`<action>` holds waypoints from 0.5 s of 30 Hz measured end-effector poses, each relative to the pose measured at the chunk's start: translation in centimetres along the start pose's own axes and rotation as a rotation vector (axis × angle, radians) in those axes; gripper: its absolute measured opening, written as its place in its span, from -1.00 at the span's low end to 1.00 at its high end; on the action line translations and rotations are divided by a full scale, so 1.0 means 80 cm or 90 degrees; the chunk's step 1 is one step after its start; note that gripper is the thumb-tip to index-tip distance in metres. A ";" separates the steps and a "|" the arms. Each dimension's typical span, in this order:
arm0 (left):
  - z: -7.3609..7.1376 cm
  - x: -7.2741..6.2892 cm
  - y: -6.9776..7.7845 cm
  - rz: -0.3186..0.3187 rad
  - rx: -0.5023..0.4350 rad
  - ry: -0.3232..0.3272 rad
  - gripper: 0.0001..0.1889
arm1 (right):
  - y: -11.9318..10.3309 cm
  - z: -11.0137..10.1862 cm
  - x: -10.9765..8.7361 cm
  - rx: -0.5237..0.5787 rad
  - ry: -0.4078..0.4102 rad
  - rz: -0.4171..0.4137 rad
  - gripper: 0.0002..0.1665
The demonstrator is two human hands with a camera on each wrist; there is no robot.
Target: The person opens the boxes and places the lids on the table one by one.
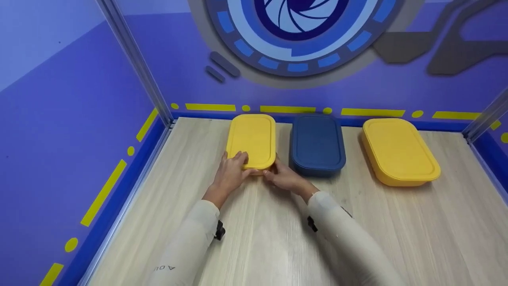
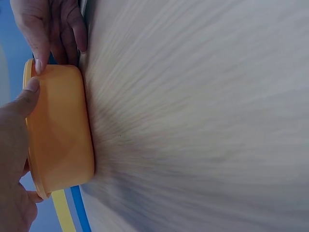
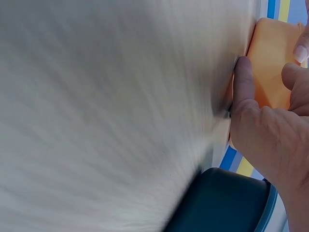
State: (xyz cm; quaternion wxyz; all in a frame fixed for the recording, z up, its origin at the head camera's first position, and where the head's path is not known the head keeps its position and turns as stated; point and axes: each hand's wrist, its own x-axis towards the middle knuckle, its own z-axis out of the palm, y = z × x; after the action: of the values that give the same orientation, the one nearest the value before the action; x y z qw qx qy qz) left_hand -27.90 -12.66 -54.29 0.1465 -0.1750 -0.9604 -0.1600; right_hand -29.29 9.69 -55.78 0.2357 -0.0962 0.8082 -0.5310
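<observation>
A yellow lidded lunch box stands at the left of the row, its lid on. My left hand grips its near left part, fingers bent over the lid and thumb at the front rim. At the near right corner, my right hand holds the same box. The right thumb lies against the front wall just under the rim, close to the left thumb. In the right wrist view, one finger of that hand reaches low along the box near the tabletop. The lid hides the box's inside.
Just right of the right hand stands a dark blue lidded box. A larger yellow lidded box sits further right, slightly turned. The wooden tabletop meets a blue printed back wall and a left side panel.
</observation>
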 end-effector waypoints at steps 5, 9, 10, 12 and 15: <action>0.005 -0.003 -0.005 0.013 -0.004 0.035 -0.50 | 0.001 0.002 0.000 -0.004 0.002 -0.011 0.12; 0.006 -0.004 -0.007 0.019 -0.016 0.052 -0.49 | 0.000 0.003 -0.002 0.010 -0.003 -0.029 0.10; 0.005 -0.004 -0.006 0.023 -0.019 0.056 -0.49 | -0.001 0.003 -0.002 0.011 -0.002 -0.034 0.09; 0.006 -0.004 -0.006 0.028 -0.025 0.060 -0.47 | -0.001 0.003 -0.002 0.014 0.002 -0.036 0.08; 0.007 -0.003 -0.007 0.036 -0.020 0.067 -0.45 | -0.001 0.002 -0.001 0.006 0.006 -0.029 0.08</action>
State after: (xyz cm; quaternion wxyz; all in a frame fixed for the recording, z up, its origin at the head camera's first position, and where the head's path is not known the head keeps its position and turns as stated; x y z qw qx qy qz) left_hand -28.01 -13.01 -54.99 0.1984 -0.1957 -0.9433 -0.1801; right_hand -29.10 9.56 -55.76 0.2202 -0.1111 0.8043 -0.5406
